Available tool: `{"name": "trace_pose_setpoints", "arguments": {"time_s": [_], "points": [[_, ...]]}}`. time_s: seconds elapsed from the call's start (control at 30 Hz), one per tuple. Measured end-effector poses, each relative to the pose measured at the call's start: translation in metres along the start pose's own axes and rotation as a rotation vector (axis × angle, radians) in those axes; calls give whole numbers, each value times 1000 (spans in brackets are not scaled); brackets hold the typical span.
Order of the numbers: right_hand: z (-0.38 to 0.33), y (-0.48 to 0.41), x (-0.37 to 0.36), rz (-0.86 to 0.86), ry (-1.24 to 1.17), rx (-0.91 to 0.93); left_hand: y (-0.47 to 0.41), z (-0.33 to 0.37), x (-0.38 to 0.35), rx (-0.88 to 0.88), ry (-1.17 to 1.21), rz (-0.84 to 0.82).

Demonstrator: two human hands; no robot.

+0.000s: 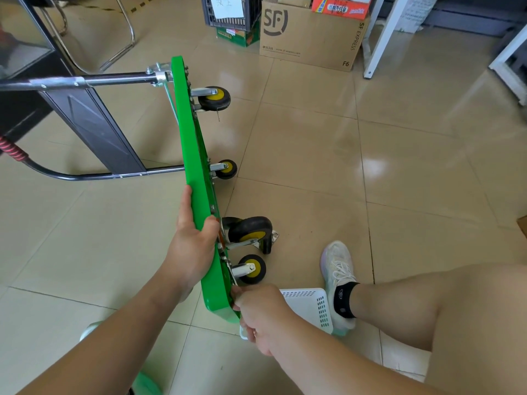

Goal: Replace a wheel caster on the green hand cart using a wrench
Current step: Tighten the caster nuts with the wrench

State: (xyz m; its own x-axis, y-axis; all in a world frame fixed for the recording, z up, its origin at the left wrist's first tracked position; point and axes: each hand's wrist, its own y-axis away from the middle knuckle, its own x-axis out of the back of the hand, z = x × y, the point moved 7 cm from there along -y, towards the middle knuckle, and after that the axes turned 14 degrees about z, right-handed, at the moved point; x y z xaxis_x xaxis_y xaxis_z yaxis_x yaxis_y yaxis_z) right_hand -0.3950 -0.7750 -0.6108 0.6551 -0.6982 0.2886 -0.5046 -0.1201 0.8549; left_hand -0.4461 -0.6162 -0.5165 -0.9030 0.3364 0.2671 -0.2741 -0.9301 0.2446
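The green hand cart (pixel 196 178) stands on its side edge on the tiled floor, its underside facing right. My left hand (pixel 194 240) grips the upper edge of the deck. My right hand (pixel 262 315) holds the near corner of the deck, just below the nearest caster (pixel 252 269). Three mounted casters with yellow hubs stick out to the right: a far one (pixel 214 98), a middle one (pixel 226 169) and the nearest. A larger loose caster (pixel 251 233) lies on the floor beside the deck. No wrench is visible.
A white perforated basket (pixel 312 305) sits under my right hand beside my right shoe (pixel 339 277). The cart's folded handle (pixel 85 81) reaches left toward a dark cabinet. An SF cardboard box (pixel 310 35) and a crate stand at the back; white table legs at right.
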Motion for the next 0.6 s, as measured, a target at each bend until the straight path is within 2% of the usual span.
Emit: {"name": "trace_pose_setpoints", "arguments": {"time_s": [0.17, 0.27, 0.43, 0.6], "points": [[-3, 15, 4, -118, -92, 176, -1, -2, 1, 12, 12, 10], [0, 16, 5, -173, -207, 113, -2, -4, 0, 20, 12, 22], [2, 13, 3, -117, -112, 290, -4, -4, -2, 23, 28, 24], [1, 15, 1, -213, -204, 224, -3, -4, -2, 23, 59, 16]]}}
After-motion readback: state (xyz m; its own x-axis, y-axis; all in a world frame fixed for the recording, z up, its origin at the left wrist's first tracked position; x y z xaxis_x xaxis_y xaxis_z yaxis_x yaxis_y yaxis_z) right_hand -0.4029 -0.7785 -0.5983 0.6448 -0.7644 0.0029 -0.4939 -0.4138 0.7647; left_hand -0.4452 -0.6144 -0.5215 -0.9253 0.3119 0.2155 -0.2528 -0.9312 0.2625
